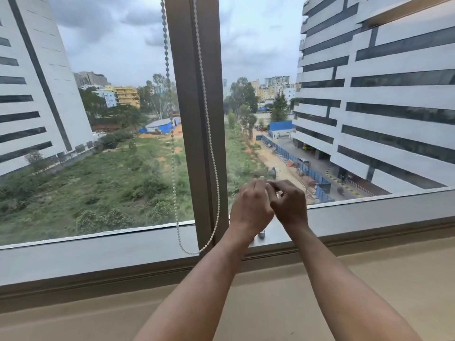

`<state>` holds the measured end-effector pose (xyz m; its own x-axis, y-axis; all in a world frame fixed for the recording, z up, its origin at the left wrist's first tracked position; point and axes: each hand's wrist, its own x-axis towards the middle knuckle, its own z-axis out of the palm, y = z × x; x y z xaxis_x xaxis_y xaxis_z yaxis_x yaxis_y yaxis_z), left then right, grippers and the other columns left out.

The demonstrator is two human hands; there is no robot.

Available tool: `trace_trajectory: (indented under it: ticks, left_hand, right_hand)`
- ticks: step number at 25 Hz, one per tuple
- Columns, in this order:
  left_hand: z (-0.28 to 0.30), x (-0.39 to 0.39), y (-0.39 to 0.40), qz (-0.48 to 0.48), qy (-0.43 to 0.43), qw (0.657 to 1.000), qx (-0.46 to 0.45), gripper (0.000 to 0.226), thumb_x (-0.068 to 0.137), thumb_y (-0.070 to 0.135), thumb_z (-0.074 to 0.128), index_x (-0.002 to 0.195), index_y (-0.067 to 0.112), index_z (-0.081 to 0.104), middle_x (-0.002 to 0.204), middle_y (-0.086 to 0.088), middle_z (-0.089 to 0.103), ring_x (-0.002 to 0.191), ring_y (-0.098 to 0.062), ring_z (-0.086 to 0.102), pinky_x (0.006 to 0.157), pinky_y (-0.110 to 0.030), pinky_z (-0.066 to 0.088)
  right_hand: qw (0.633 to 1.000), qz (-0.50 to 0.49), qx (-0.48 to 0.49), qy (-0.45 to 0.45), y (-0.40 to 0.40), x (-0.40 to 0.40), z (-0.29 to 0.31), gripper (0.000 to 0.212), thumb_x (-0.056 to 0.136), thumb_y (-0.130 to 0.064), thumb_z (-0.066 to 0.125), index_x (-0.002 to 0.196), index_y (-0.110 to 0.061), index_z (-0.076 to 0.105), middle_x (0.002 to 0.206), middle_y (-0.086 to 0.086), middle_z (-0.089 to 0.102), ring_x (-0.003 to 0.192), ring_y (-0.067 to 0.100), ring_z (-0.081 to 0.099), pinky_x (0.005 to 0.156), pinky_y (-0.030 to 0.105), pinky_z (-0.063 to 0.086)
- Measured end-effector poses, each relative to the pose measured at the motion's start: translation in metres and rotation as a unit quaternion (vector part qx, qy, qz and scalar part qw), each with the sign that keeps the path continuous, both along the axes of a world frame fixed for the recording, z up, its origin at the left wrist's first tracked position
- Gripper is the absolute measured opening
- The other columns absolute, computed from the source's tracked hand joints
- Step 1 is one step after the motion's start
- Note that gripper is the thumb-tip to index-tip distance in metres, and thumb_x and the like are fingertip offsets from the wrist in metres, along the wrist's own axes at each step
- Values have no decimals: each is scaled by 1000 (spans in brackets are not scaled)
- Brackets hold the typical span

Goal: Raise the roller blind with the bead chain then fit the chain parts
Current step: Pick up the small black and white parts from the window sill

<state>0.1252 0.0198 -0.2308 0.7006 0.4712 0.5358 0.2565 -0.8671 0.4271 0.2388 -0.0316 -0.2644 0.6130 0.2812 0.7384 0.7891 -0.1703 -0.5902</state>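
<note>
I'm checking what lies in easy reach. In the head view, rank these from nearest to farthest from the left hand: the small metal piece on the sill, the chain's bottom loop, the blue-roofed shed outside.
From the left hand:
1. Small metal piece, just below on the sill.
2. Chain's bottom loop, lower left by the frame.
3. Blue-roofed shed, far outside, upper left.

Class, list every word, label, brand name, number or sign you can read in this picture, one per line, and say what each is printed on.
None can be read.
The bead chain, window frame, both hands and the small metal part on the sill carry no visible print.
Any signs on the distant buildings and blue hoardings are too small and blurred.
</note>
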Motion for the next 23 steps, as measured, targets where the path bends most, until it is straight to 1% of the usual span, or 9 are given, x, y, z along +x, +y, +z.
trace_trajectory:
  ticks: [2, 5, 7, 9, 13, 17, 20, 23]
  left_hand:
    - [-16, 3, 13, 24, 70, 997, -31, 46, 91, 10, 52, 137, 5, 52, 136, -18, 60, 129, -36, 53, 107, -41, 41]
    - [-34, 6, 25, 50, 155, 986, -41, 50, 94, 20, 59, 141, 7, 49, 138, -15, 56, 132, -34, 49, 106, -40, 42]
    - [-41, 8, 27, 57, 183, 981, -33, 50, 94, 23, 61, 140, 7, 49, 137, -15, 56, 132, -34, 48, 104, -41, 43]
    - [-45, 12, 29, 64, 205, 977, -14, 47, 92, 23, 63, 135, 7, 51, 135, -15, 58, 130, -33, 49, 102, -40, 44]
    - [-52, 15, 35, 85, 280, 956, 19, 48, 93, 22, 67, 136, 7, 51, 136, -15, 58, 131, -32, 49, 102, -39, 46]
    - [-62, 14, 38, 76, 339, 937, 31, 47, 94, 21, 66, 138, 11, 52, 137, -15, 57, 131, -34, 54, 100, -41, 49]
    - [-70, 13, 40, 64, 339, 938, 41, 39, 95, 14, 63, 133, 11, 55, 134, -16, 61, 125, -36, 60, 97, -42, 50]
    - [-73, 12, 41, 63, 326, 942, 52, 36, 93, 8, 62, 129, 10, 57, 130, -17, 63, 121, -36, 64, 94, -42, 52]
  right_hand:
    - [997, 10, -69, 32, 4, 7, -20, 17, 92, -19, 75, 103, -8, 81, 99, 10, 79, 88, 29, 73, 80, 38, 57]
    - [978, 33, -191, 77, 6, 15, -44, 30, 91, -31, 75, 116, -14, 76, 110, 4, 74, 93, 25, 71, 80, 37, 55]
    - [959, 50, -265, 84, 5, 16, -53, 36, 90, -36, 73, 121, -18, 73, 118, 0, 71, 101, 22, 69, 83, 37, 56]
    - [944, 54, -315, 79, 4, 16, -59, 40, 88, -41, 72, 124, -23, 72, 122, -4, 68, 105, 19, 68, 85, 35, 56]
    - [926, 53, -368, 66, 6, 13, -63, 47, 84, -46, 72, 129, -31, 69, 127, -10, 65, 114, 14, 66, 88, 33, 53]
    - [906, 54, -416, 58, 7, 10, -66, 46, 86, -47, 70, 131, -36, 69, 130, -10, 65, 116, 14, 66, 90, 31, 52]
    - [894, 50, -442, 54, 8, 11, -71, 42, 87, -44, 69, 128, -36, 71, 128, -4, 65, 116, 18, 66, 89, 32, 53]
    - [898, 51, -435, 53, 9, 13, -75, 36, 89, -42, 70, 123, -33, 75, 119, -3, 67, 110, 19, 67, 83, 30, 52]
